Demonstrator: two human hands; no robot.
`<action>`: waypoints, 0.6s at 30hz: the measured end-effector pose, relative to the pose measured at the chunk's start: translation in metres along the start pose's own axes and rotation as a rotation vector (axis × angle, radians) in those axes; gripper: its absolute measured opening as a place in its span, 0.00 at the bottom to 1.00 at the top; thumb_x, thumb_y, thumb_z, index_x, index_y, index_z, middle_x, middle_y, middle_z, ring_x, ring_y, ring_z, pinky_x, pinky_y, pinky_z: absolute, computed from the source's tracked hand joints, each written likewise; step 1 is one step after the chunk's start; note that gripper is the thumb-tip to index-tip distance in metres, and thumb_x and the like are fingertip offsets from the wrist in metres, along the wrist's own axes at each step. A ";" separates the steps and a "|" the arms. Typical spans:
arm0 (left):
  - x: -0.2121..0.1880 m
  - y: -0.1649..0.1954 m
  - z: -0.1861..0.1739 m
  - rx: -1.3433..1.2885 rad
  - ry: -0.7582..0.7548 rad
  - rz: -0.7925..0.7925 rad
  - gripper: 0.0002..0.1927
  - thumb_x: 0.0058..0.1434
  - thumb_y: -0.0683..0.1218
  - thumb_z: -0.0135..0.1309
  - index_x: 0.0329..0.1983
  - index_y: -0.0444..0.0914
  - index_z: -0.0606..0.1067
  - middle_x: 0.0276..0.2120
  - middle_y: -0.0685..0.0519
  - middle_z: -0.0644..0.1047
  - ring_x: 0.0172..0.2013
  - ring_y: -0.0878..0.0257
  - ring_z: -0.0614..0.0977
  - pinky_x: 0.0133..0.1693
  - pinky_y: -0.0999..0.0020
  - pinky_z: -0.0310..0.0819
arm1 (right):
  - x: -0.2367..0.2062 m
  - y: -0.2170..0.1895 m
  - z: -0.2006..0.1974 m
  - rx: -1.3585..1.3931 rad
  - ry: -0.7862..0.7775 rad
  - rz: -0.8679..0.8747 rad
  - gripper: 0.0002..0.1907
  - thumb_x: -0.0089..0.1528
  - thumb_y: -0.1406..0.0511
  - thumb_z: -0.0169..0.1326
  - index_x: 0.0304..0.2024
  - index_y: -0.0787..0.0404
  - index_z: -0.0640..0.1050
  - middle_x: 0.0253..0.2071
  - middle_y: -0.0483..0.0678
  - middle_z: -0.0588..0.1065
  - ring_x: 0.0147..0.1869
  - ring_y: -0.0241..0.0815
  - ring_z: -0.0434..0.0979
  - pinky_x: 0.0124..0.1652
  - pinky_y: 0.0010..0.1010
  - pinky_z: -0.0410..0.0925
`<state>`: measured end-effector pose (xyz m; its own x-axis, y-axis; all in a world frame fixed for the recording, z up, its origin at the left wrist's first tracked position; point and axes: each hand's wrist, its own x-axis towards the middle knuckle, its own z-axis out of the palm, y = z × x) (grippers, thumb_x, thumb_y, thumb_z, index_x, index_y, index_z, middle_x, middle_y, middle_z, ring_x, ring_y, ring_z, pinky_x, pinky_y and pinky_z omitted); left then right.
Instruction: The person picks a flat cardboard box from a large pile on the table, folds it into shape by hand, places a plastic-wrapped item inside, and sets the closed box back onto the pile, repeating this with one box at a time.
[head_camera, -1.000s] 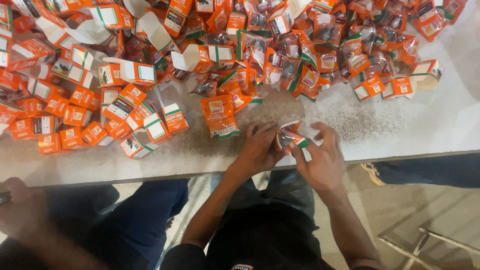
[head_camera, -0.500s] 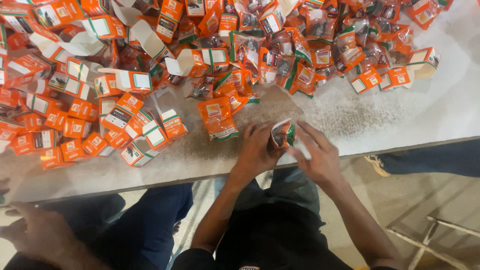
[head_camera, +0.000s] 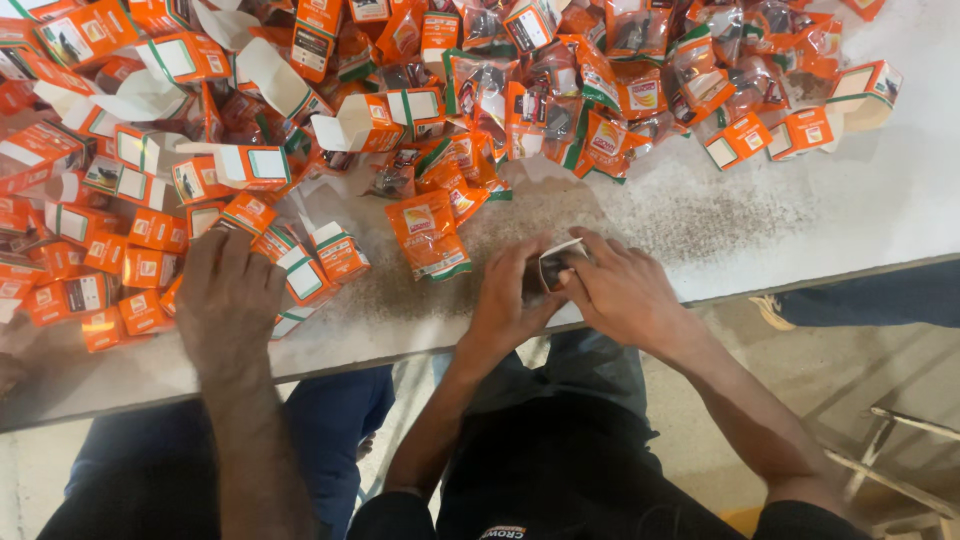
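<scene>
Head view: both hands, left hand (head_camera: 510, 300) and right hand (head_camera: 625, 290), pinch a small open carton (head_camera: 556, 262) at the surface's (head_camera: 800, 220) near edge, steadying it beside an orange sachet (head_camera: 428, 235).

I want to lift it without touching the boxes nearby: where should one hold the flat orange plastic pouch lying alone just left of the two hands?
Probably pinch the flat orange plastic pouch by its lower edge, coming from the table's near side. It lies flat and apart on the white table; small orange boxes crowd its left, and the left hand and right hand work at its right.
</scene>
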<state>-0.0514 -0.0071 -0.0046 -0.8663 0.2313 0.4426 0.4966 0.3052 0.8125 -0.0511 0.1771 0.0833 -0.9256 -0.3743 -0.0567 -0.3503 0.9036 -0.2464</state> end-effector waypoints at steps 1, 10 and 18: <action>-0.001 0.000 0.002 -0.025 0.037 -0.023 0.40 0.52 0.47 0.73 0.64 0.36 0.65 0.53 0.44 0.77 0.53 0.48 0.77 0.57 0.54 0.69 | 0.001 0.000 0.002 0.017 0.031 0.003 0.10 0.67 0.58 0.56 0.46 0.54 0.81 0.64 0.53 0.73 0.55 0.54 0.79 0.49 0.47 0.72; -0.018 -0.008 0.014 -0.272 0.069 -0.171 0.31 0.57 0.41 0.71 0.59 0.35 0.67 0.60 0.45 0.78 0.53 0.63 0.84 0.53 0.66 0.81 | -0.003 -0.020 0.013 0.152 0.245 0.166 0.10 0.63 0.58 0.57 0.40 0.55 0.85 0.64 0.48 0.74 0.49 0.49 0.82 0.42 0.42 0.74; -0.023 0.013 0.016 0.034 0.100 -0.013 0.25 0.61 0.38 0.66 0.61 0.37 0.74 0.67 0.41 0.71 0.59 0.48 0.81 0.56 0.61 0.81 | -0.021 0.005 -0.001 0.093 0.024 -0.043 0.17 0.63 0.54 0.57 0.50 0.52 0.80 0.65 0.58 0.69 0.58 0.60 0.77 0.49 0.49 0.71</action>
<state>-0.0241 0.0066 -0.0109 -0.8727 0.1339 0.4695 0.4855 0.3391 0.8058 -0.0333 0.1894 0.0847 -0.9133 -0.4066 -0.0215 -0.3763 0.8629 -0.3373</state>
